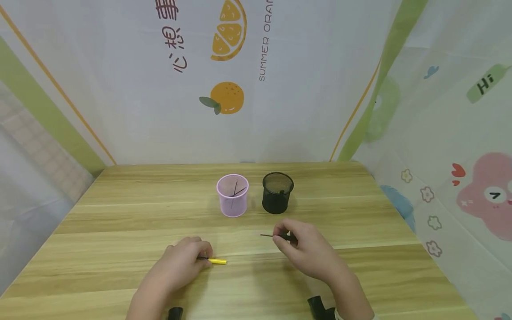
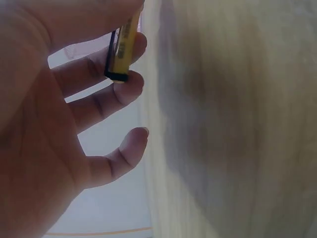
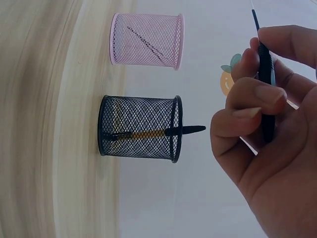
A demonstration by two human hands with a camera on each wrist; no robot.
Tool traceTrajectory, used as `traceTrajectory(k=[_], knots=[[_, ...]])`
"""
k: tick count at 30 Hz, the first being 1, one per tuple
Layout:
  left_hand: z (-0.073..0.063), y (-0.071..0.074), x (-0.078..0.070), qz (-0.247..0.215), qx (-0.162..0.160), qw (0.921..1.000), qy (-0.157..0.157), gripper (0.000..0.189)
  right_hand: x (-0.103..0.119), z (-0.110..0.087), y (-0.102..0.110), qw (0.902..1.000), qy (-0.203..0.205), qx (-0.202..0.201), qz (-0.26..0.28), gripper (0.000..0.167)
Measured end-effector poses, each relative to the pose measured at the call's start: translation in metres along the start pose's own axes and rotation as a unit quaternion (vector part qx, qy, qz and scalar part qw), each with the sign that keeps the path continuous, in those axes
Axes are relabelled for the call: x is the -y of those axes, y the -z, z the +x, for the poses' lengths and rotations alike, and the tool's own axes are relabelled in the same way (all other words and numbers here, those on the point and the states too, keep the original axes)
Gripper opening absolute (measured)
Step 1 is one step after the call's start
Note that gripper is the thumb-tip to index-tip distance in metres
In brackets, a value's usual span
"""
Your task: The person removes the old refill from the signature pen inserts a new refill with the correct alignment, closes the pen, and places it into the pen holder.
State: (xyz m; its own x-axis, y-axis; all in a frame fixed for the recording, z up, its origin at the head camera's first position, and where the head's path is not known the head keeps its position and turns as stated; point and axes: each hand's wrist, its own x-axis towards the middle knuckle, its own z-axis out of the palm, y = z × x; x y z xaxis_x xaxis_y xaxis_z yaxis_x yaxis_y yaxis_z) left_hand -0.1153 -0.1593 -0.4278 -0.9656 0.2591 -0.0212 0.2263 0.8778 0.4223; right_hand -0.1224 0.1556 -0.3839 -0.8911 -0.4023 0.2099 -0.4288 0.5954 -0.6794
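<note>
Well, the left hand pinches a yellow-and-black stick low over the table; a loose pinch could let it roll. Farther back, the pink mesh cup and black mesh cup stand near each other; a careless knock might topple either. The right hand, well apart, grips a thin-tipped black tool. Both side edges leave ample elbow room.

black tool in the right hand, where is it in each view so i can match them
Head: black tool below centre, slightly right, in the right hand.
Left wrist: not in it.
Right wrist: black tool at upper right.
Shared landmark: wooden table, in all three.
</note>
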Motion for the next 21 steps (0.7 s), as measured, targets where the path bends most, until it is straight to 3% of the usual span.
traceTrajectory(k=[8,21], knots=[[0.0047,-0.0010,0.0013,0.024,0.003,0.9996,0.012,0.022,-0.0012,0.0006,0.0000,0.9999,0.000,0.016,-0.002,0.006],[0.0036,0.0014,0.0011,0.012,0.004,0.9998,0.015,0.026,-0.0020,0.0026,0.0001,0.9996,0.001,0.026,-0.006,0.005]])
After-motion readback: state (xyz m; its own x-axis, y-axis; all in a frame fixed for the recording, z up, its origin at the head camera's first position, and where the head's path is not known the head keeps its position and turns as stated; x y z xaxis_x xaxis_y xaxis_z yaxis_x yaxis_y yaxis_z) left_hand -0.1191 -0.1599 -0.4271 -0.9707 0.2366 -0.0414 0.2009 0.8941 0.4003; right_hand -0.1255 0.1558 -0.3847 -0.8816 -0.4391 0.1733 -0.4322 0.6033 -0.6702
